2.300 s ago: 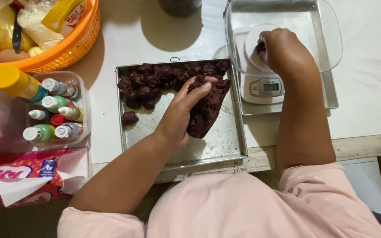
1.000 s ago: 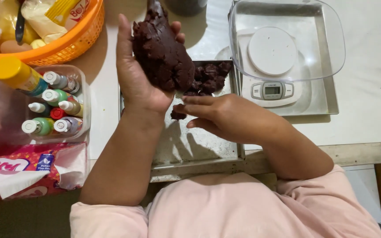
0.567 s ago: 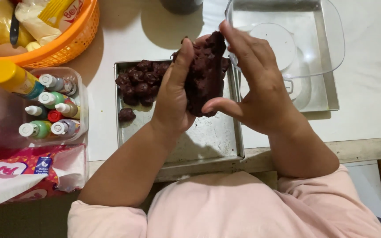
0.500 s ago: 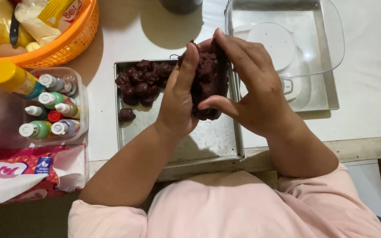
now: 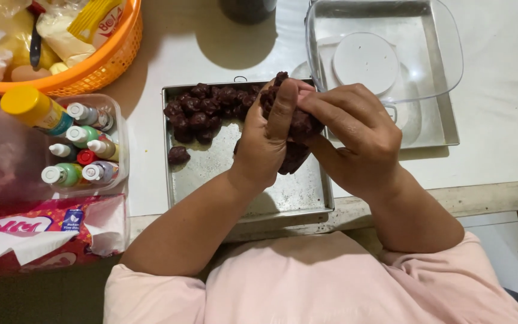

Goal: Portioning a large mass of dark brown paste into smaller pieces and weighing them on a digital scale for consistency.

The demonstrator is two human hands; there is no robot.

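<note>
A big lump of dark brown dough [image 5: 295,155] is held above a square metal tray [image 5: 307,201]. My left hand [image 5: 266,139] cups it from the left, thumb up along its side. My right hand [image 5: 355,133] grips the lump from the right, fingers pressed into its top. Several small dark dough balls [image 5: 205,109] lie in rows in the tray's far left corner, and one ball [image 5: 178,155] sits apart below them.
A clear plastic bowl [image 5: 445,57] sits on a white kitchen scale inside a second metal tray [image 5: 439,123] at the right. At the left are an orange basket [image 5: 100,66] of packets, a clear box of small colouring bottles [image 5: 82,144], and a tissue pack [image 5: 31,234].
The right hand left the scale and joined the left hand on the dough lump. The lump was lifted high, then brought down over the tray and squeezed between both hands.
</note>
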